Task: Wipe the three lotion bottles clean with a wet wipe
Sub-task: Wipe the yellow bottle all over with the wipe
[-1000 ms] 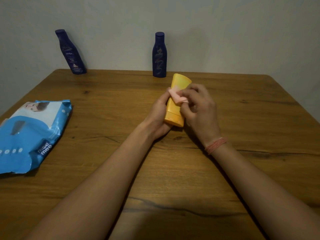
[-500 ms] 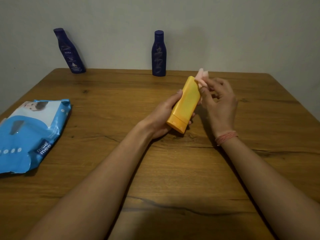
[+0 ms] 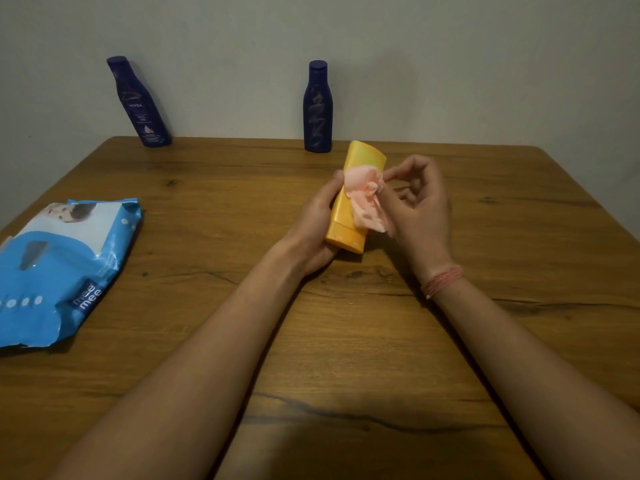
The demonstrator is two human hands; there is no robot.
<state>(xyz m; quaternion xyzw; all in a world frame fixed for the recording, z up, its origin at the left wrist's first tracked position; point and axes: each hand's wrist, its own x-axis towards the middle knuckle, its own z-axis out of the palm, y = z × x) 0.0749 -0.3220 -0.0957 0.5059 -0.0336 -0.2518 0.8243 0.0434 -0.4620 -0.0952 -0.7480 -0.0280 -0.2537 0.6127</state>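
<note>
The left hand [image 3: 317, 225] is gripping the yellow lotion bottle [image 3: 349, 206]; the right hand [image 3: 420, 207] is pinching a pink wet wipe [image 3: 365, 197] against it.

Left hand [image 3: 317, 225] grips the yellow bottle [image 3: 349, 216] above the bench [image 3: 346, 341], right hand [image 3: 420, 209] pinches the pink wipe [image 3: 365, 199] against it; two blue bottles [image 3: 318, 107] at the wall.

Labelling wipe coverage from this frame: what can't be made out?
- Far side of the yellow bottle, head view: faces away; the left hand wraps it.
- Front under the wet wipe: covered by the wipe.
- Right hand grip on the wipe: fingertips hidden by folds.
- Wipes pack: cut by the left edge.
- Small print on both blue bottles: too small, dim.
</note>
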